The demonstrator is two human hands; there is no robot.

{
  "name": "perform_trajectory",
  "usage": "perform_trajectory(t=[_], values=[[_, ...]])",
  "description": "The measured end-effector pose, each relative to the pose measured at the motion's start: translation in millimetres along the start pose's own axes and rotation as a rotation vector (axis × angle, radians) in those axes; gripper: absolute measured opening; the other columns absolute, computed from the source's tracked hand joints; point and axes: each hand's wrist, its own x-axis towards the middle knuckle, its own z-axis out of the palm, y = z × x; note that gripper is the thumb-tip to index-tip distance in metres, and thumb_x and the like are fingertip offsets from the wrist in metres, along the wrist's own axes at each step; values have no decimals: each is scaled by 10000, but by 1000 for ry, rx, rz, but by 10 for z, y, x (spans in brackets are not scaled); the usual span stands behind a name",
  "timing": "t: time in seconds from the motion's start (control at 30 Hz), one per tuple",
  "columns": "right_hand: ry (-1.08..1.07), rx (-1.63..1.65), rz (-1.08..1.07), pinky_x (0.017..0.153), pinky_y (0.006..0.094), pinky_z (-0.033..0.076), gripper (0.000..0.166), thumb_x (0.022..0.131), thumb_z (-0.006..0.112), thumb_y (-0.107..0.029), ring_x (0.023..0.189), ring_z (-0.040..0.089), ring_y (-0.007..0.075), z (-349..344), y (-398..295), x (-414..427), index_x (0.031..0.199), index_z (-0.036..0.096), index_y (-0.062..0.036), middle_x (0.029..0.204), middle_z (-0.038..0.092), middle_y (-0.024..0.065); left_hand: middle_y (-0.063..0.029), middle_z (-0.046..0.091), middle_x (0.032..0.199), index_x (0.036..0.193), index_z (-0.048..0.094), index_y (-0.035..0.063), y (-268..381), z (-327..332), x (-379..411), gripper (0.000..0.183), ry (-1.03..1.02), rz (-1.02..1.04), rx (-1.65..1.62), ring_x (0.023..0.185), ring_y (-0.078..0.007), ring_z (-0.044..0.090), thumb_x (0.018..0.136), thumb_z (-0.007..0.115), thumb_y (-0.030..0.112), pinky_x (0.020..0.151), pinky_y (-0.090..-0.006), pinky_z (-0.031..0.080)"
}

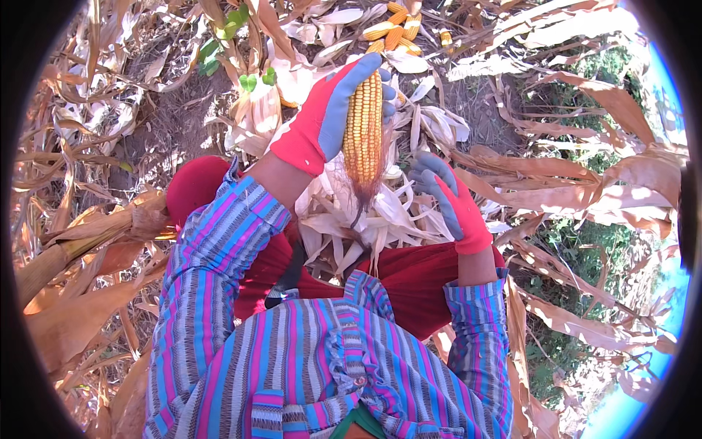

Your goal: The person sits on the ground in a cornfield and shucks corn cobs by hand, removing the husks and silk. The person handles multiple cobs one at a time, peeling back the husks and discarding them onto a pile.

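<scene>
My left hand, in a red and grey work glove, grips a husked ear of yellow corn by its upper end. Brown silk hangs from the ear's lower tip. To the right and a little lower, my right hand wears a matching glove; its fingers are partly curled and nothing shows in them. Pale corn husks lie heaped on the ground beneath and between both hands. Beyond the left hand, a small pile of husked corn ears rests on the ground.
Dry corn stalks and leaves stand close on the left. Long dry leaves reach in from the right, over green weeds. A partly husked ear lies left of my left hand. My legs in red cloth are bent below.
</scene>
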Motion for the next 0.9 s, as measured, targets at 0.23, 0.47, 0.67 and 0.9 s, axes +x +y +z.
perform_trajectory(t=[0.23, 0.47, 0.67, 0.9], values=[[-311, 300, -91, 980, 401, 413, 844, 836, 551, -584, 1189, 493, 265, 507, 70, 156, 1375, 314, 21, 1285, 496, 159, -121, 633, 948, 1095, 555, -18, -216, 26, 12, 493, 0, -108, -91, 823, -213, 643, 876, 588, 422, 793, -335, 527], [-524, 237, 73, 939, 366, 434, 814, 796, 633, -553, 1106, 542, 225, 418, 250, 145, 1332, 386, 8, 1228, 530, 131, -112, 622, 918, 1116, 558, 13, -268, -70, 58, 470, 117, -68, 42, 821, -211, 645, 858, 628, 400, 781, -327, 526], [-98, 64, 119, 557, 271, 464, 253, 891, 610, -245, 591, 551, 87, 548, 420, 133, 831, 615, 2, 647, 582, 23, -90, 618, 928, 1115, 545, 23, -417, -101, 60, 400, 210, 108, 218, 814, -166, 641, 856, 663, 305, 747, -282, 527], [-141, -581, -205, 572, 356, 453, 223, 838, 621, -244, 579, 585, 269, 486, 397, 106, 793, 630, -26, 619, 571, 149, -59, 652, 891, 1111, 549, -6, -522, -11, 83, 455, 214, 257, 664, 792, -119, 627, 790, 736, 257, 701, -278, 519]])
